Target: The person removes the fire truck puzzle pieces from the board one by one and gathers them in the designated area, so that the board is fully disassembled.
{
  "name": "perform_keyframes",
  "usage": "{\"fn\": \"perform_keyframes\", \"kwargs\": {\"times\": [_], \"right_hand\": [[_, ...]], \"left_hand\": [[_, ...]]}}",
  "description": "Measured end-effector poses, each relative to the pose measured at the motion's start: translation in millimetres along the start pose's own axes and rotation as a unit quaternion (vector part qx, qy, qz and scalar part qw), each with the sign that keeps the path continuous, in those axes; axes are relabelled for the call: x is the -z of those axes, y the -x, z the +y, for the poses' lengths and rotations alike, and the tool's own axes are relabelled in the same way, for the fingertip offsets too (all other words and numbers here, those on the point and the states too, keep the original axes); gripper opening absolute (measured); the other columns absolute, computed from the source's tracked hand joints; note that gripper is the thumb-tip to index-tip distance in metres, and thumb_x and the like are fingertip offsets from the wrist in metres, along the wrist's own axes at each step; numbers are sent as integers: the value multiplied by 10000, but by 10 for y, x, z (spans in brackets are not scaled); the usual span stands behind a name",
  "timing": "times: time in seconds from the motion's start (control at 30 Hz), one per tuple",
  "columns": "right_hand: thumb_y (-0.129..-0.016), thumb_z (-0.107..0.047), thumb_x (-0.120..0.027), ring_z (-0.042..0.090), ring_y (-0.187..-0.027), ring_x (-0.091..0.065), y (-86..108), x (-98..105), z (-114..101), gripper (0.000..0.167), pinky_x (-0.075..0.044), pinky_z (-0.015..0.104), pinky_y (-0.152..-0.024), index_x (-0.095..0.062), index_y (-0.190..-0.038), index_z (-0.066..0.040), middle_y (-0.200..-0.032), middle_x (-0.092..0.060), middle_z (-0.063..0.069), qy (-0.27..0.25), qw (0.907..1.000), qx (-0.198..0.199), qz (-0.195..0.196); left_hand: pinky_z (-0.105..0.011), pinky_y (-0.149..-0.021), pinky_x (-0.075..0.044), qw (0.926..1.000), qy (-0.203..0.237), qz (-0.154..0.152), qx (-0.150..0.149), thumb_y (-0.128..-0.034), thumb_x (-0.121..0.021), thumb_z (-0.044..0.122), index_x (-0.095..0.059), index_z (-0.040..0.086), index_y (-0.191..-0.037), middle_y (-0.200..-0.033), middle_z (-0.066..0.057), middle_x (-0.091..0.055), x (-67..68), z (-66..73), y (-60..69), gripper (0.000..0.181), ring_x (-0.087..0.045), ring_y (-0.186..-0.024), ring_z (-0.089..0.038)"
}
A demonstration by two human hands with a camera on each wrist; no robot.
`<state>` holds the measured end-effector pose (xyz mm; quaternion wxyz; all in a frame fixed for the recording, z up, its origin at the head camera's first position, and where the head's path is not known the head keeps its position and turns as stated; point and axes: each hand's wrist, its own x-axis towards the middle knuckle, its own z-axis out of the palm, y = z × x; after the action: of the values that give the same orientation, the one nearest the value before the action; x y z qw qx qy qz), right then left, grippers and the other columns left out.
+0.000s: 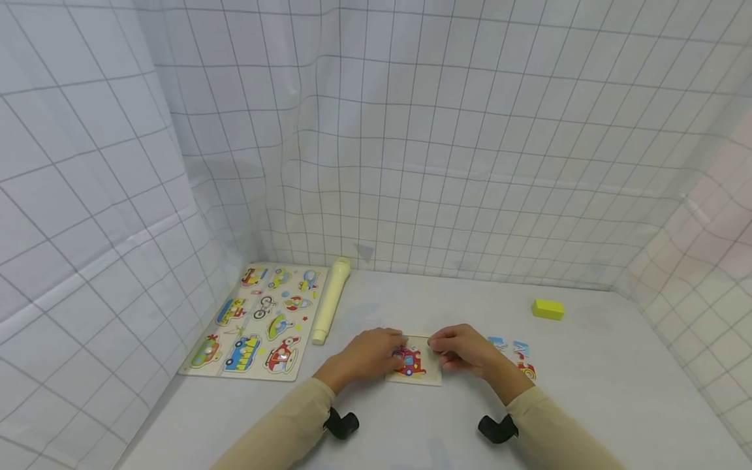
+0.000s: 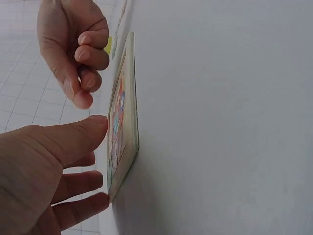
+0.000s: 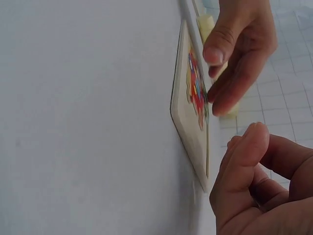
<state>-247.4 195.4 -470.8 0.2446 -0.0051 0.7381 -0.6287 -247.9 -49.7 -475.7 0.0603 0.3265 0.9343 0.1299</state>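
Red-vehicle puzzle board (image 1: 433, 369) flat on white tbl (image 1: 617, 391). I see L hand (image 1: 370, 352) loose, fingers spread, at its L side; R hand (image 1: 465, 349) curled narrow nr far R corner.

No word, brand or number is coming through legibly here! White marks (image 1: 519, 351) are showing on the blue pieces (image 1: 496, 341), but they're proving too small to read.

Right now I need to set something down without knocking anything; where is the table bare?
Free: the far middle, between the cream rod and yellow block; the right side, beyond the block and loose pieces; the near strip between the forearms. Crowded: left, with the large puzzle board beside the rod; centre, with left hand and right hand at the small board.
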Motion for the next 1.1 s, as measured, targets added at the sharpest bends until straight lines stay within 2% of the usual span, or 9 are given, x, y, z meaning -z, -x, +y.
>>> {"fn": "perform_keyframes", "kwargs": {"times": [0.13,0.33,0.63,0.8,1.1], "right_hand": [[-969,-118,-668,42,-530,-551,-47,-120,10,310,-513,178,-505,-650,-1177,111,-728,-610,6,25,9999,22,-105],[-930,-28,-653,46,-485,-520,-74,-191,35,267,-490,173,-479,-659,-1155,118,-664,-596,16,209,9997,85,-121],[-934,-26,-659,55,-499,-526,-102,-252,35,196,-489,179,-470,-644,-1094,86,-715,-601,37,453,9988,172,-64],[-912,0,-659,70,-505,-538,-130,-284,26,159,-492,187,-470,-605,-1052,51,-741,-590,46,363,9993,127,25],[-894,21,-671,72,-507,-553,-157,-294,41,141,-489,197,-462,-603,-1017,32,-684,-587,31,163,9995,92,259]], "left_hand": [[-479,-1101,-446,9994,-273,206,82,-944,-699,435,-664,95,-1356,-1427,-69,-620,-68,37,-11,535,-556,-1350,-266],[-596,-1130,-372,9990,-282,137,331,-933,-667,508,-644,114,-1374,-1500,-55,-557,-114,86,18,592,-471,-1427,-318],[-611,-1130,-364,9985,-260,111,468,-935,-670,531,-612,112,-1421,-1529,-55,-525,-92,119,31,644,-451,-1443,-314],[-625,-1128,-359,9985,-243,115,481,-937,-670,522,-612,117,-1423,-1532,-50,-522,-102,115,30,635,-452,-1442,-313],[-633,-1122,-361,9985,-271,82,466,-946,-658,534,-598,124,-1437,-1541,-46,-512,-128,92,18,642,-449,-1444,-314]]}}
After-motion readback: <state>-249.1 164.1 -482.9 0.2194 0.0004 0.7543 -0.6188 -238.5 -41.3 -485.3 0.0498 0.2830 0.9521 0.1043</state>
